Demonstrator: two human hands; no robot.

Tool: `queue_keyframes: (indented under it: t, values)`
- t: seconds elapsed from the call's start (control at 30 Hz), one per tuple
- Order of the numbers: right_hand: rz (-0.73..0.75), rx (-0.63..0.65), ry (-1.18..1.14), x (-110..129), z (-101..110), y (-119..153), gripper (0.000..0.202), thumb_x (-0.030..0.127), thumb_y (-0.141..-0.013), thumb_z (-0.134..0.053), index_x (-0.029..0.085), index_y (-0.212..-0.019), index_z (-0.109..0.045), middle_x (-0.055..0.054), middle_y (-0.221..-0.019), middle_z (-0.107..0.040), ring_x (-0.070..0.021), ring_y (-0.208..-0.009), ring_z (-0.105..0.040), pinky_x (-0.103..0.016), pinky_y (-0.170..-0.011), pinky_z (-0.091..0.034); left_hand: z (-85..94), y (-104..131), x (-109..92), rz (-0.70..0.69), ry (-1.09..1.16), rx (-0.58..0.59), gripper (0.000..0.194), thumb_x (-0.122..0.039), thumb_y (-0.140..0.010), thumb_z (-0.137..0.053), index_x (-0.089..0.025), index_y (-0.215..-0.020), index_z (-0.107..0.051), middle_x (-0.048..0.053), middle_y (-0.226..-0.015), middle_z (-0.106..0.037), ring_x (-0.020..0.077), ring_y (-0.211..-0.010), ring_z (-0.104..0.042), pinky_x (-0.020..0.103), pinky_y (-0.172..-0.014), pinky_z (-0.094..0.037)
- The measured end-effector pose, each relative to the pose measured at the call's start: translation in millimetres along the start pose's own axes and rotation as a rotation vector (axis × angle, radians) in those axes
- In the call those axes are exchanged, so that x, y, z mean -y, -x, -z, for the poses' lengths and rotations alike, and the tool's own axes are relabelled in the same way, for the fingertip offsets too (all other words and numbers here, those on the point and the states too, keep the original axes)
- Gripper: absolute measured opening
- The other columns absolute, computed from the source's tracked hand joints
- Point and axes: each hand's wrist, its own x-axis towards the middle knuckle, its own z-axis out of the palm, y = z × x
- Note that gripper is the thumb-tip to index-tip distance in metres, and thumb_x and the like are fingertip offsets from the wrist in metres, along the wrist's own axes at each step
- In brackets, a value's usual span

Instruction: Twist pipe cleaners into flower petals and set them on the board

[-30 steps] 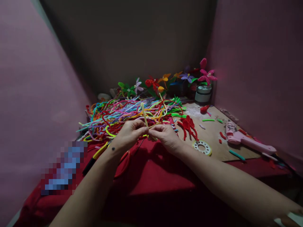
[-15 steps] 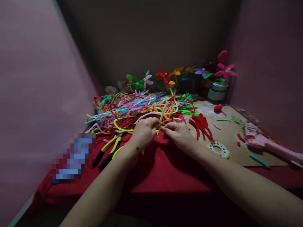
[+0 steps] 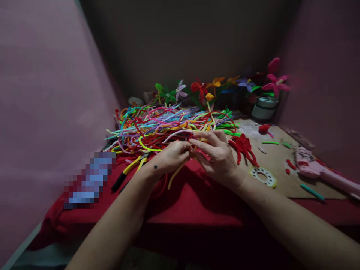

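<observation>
My left hand (image 3: 176, 154) is closed in a pinch on a pale yellow pipe cleaner (image 3: 174, 176), whose end hangs down below the fingers. My right hand (image 3: 215, 153) meets it from the right, fingers bent and partly spread, the fingertips close to my left fingertips; what lies between them is too small to make out. Both hands are over the red cloth (image 3: 194, 210), in front of a heap of colourful pipe cleaners (image 3: 157, 120).
Yellow-black pliers (image 3: 126, 174) lie left of my hands. On the right, a board (image 3: 284, 183) carries a red fuzzy piece (image 3: 243, 148), a white ring with holes (image 3: 263, 177) and a pink glue gun (image 3: 323, 172). Fuzzy flowers (image 3: 199, 90) and a jar (image 3: 264, 108) stand behind.
My right hand has turned and its fingers have opened out from their pinch. The yellow pipe cleaner, upright before, now points down below my left hand. The view has shifted slightly.
</observation>
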Motion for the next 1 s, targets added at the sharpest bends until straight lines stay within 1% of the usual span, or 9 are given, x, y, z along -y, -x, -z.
queue_keyframes:
  t: [0.07,0.17,0.27,0.37,0.43,0.53,0.77,0.9,1.0]
  values:
    - [-0.01,0.073,0.028,-0.9,0.3,0.5,0.018,0.021,-0.08,-0.054,0.02,-0.091,-0.068,-0.008,-0.088,-0.064,-0.0205,-0.085,-0.049,-0.037,-0.077,-0.037,2.2,1.3,-2.8,0.019,0.018,-0.008,0.018,-0.027,-0.074,-0.046,-0.014,-0.07,-0.057,-0.001,-0.064,-0.051,0.0112,-0.061,-0.044,0.022,-0.058,-0.037]
    - [-0.123,0.112,-0.024,-1.4,-0.5,0.9,0.014,0.022,-0.079,-0.056,0.018,-0.077,-0.069,-0.007,-0.075,-0.064,-0.0184,-0.075,-0.049,-0.034,-0.07,-0.037,5.2,2.8,-5.1,0.079,0.061,-0.037,0.022,-0.033,-0.073,-0.049,-0.014,-0.064,-0.054,-0.003,-0.058,-0.045,0.0096,-0.056,-0.039,0.02,-0.051,-0.033]
    - [-0.357,0.165,-0.207,-1.4,0.2,-1.9,0.013,0.025,-0.075,-0.061,0.017,-0.068,-0.069,-0.005,-0.065,-0.063,-0.0146,-0.063,-0.05,-0.029,-0.06,-0.035,5.6,3.1,-5.1,0.082,0.132,-0.028,0.022,-0.034,-0.073,-0.049,-0.014,-0.065,-0.054,-0.004,-0.056,-0.043,0.0082,-0.053,-0.037,0.02,-0.049,-0.031]
    - [-0.615,0.306,-0.45,-3.6,2.6,-6.5,0.015,0.025,-0.071,-0.063,0.014,-0.062,-0.068,0.0,-0.052,-0.057,-0.0088,-0.048,-0.044,-0.024,-0.05,-0.03,4.7,2.7,-6.1,0.108,0.179,-0.027,0.021,-0.032,-0.073,-0.05,-0.013,-0.067,-0.056,-0.004,-0.056,-0.044,0.0074,-0.052,-0.036,0.019,-0.047,-0.03]
    - [-0.725,0.385,-0.582,-5.3,4.4,-9.1,0.017,0.025,-0.069,-0.062,0.013,-0.058,-0.066,0.003,-0.044,-0.05,-0.0061,-0.042,-0.037,-0.023,-0.046,-0.027,4.4,2.6,-7.7,0.131,0.216,-0.042,0.02,-0.031,-0.072,-0.051,-0.012,-0.067,-0.057,-0.004,-0.056,-0.044,0.0066,-0.05,-0.036,0.018,-0.045,-0.028]
    - [-0.827,0.391,-0.689,-4.5,6.5,-12.5,0.021,0.026,-0.066,-0.063,0.013,-0.05,-0.061,0.005,-0.04,-0.045,-0.0046,-0.04,-0.032,-0.023,-0.045,-0.024,4.8,3.0,-9.6,0.187,0.295,-0.083,0.018,-0.029,-0.071,-0.055,-0.012,-0.068,-0.06,-0.005,-0.051,-0.043,0.0046,-0.044,-0.033,0.017,-0.041,-0.025]
    - [-0.925,0.283,-0.705,3.8,7.2,-15.4,0.015,0.022,-0.065,-0.064,0.012,-0.053,-0.063,0.002,-0.046,-0.052,-0.0066,-0.044,-0.039,-0.023,-0.048,-0.028,1.2,3.7,-4.5,0.304,0.573,-0.08,0.019,-0.03,-0.068,-0.063,-0.012,-0.071,-0.059,-0.003,-0.047,-0.053,0.0061,-0.034,-0.041,0.018,-0.035,-0.03]
    - [-0.93,0.376,-0.933,-4.9,1.7,-7.5,0.014,0.025,-0.064,-0.066,0.011,-0.063,-0.066,0.0,-0.052,-0.057,-0.0071,-0.045,-0.044,-0.022,-0.047,-0.031,-0.9,2.6,1.1,0.281,0.655,-0.137,0.019,-0.03,-0.068,-0.064,-0.012,-0.069,-0.059,-0.002,-0.046,-0.054,0.0066,-0.035,-0.043,0.019,-0.037,-0.033]
    - [-0.962,0.428,-1.017,-10.3,-2.0,-3.2,0.016,0.025,-0.061,-0.069,0.009,-0.061,-0.065,-0.002,-0.052,-0.058,-0.007,-0.043,-0.045,-0.022,-0.045,-0.031,0.5,2.2,3.1,0.25,0.686,-0.155,0.019,-0.03,-0.069,-0.064,-0.012,-0.069,-0.058,-0.003,-0.046,-0.053,0.0063,-0.036,-0.043,0.018,-0.037,-0.032]
